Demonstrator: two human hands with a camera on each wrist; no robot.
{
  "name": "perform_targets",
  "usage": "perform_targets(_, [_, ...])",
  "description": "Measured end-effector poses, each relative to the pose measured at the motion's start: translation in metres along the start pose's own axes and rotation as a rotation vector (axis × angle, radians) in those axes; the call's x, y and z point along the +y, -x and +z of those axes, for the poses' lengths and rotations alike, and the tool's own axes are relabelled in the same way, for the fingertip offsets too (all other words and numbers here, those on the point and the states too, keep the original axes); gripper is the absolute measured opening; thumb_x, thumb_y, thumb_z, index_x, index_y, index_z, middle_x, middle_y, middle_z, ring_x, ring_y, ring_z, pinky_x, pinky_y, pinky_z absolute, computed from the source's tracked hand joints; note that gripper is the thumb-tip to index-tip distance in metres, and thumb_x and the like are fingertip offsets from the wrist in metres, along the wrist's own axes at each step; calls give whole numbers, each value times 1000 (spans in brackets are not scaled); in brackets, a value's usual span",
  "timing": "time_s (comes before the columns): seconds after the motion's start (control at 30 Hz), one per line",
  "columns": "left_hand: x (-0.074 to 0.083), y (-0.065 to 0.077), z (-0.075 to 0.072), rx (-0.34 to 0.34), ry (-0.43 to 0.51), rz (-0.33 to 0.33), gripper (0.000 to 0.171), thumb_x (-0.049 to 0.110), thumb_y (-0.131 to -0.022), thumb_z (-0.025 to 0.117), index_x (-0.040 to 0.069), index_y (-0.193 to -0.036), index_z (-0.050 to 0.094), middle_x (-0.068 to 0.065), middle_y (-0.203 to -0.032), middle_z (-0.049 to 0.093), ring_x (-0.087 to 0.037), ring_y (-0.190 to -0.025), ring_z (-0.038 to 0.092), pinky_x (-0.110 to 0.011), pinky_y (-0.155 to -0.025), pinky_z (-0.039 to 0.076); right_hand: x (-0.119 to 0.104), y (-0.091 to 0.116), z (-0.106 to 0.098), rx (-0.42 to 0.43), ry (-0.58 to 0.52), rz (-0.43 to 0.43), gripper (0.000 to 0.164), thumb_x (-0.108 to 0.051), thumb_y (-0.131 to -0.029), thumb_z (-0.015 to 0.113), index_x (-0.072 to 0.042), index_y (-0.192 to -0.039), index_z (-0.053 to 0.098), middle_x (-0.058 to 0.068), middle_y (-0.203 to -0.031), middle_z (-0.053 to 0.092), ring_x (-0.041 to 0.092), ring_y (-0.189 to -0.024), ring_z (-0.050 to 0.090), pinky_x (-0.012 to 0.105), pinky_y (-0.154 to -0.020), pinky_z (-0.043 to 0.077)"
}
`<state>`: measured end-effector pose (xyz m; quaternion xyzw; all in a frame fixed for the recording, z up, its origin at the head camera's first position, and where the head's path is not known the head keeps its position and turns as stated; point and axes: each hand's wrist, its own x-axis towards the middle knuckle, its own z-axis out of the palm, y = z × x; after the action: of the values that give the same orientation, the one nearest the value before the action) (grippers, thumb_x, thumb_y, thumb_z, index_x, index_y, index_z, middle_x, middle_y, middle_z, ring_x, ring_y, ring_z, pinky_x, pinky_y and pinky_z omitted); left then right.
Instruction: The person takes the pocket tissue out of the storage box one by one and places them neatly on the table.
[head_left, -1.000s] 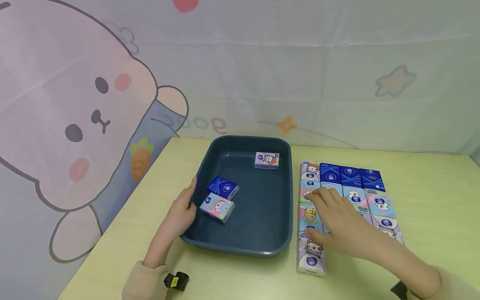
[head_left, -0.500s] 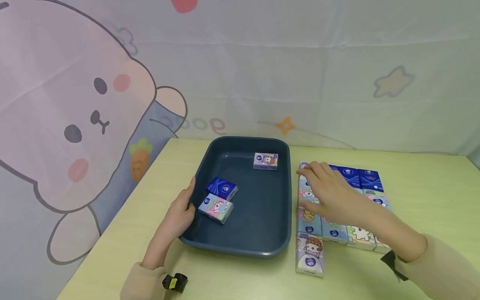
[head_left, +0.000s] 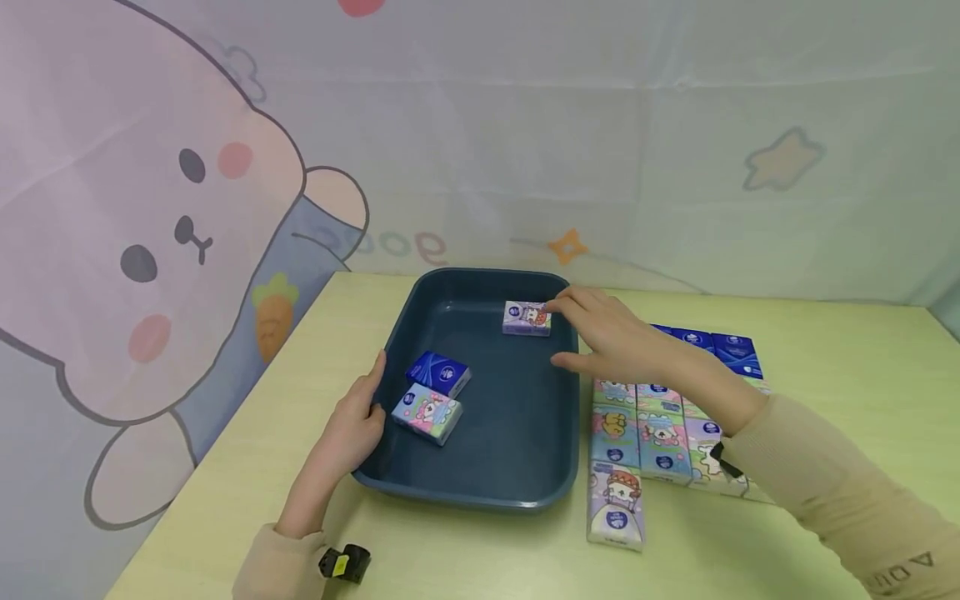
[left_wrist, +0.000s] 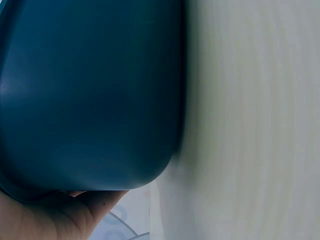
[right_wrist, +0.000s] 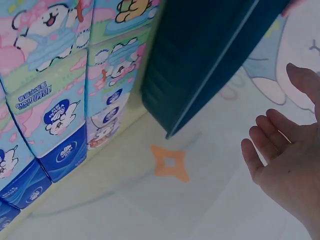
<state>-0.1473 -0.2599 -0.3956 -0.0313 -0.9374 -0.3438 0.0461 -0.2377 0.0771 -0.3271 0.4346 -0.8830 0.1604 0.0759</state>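
Observation:
A dark blue-green plastic tub (head_left: pixel 502 454) stands on the table. My left hand (head_left: pixel 347 433) grips its left rim; in the left wrist view that hand (left_wrist: pixel 60 215) shows below the tub's outer wall. Over the right rim reaches my right hand (head_left: pixel 618 337), fingers extended and holding nothing, its fingertips overlapping the edge of a purple tissue pack (head_left: pixel 521 319) at the back of the tub. Its palm (right_wrist: pixel 290 160) is bare in the right wrist view. Two more tissue packs lie inside on the left: a dark blue one (head_left: pixel 438 373) and a pastel cartoon one (head_left: pixel 426 411).
To the tub's right, several tissue packs (head_left: pixel 663 446) lie in tight rows, partly hidden by the right arm. A purple pack (head_left: pixel 615 508) juts out at their front left. Bare table (head_left: pixel 840 375) extends further right. A printed cloth (head_left: pixel 480 150) hangs behind.
My right hand has moved from above the rows of tissue packs, away and to the left, over the tub's right rim. The left hand keeps its grip and the packs stay put.

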Motion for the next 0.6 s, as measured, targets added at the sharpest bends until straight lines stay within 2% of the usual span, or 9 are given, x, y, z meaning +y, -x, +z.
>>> perform_targets(0.2, [1,0,1,1,7,5,68,-7,-91,37,3,-154,13,-29,-148,35,-42,-140,31,-56,-112,29,13,-23,9,-53,60,13,64,-30,-86,70,4,-135,46,18,-128,49,33,-118,46,48,-100,40])
perform_targets(0.4, [1,1,2,2,16,2,68,-8,-91,37,2,-153,12,-30,-148,35,-43,-140,31,-57,-112,29,23,-40,19,-109,130,56,66,-31,-86,70,1,-138,44,17,-134,48,34,-123,44,50,-103,39])
perform_targets(0.6, [2,2,3,3,18,6,68,-8,-91,37,2,-153,12,-30,-148,35,-42,-140,31,-57,-112,29,31,-51,27,-143,241,37,66,-25,-85,72,0,-139,44,17,-136,47,35,-128,43,53,-104,39])
